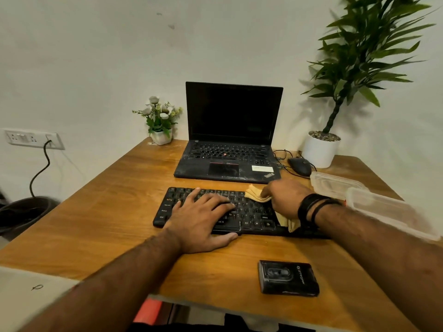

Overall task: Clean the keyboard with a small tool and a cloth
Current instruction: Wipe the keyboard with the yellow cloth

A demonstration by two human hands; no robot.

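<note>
Wooden desk [115,188]: keyboard [249,212] under flat left hand [201,219], cloth [257,195] in curled right hand [284,197].

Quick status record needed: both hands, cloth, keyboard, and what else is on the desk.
left hand: flat on keyboard, fingers spread
right hand: grips yellow cloth on the keys
keyboard: black, in front of laptop
near edge: black case
right side: clear plastic containers, mouse
</note>
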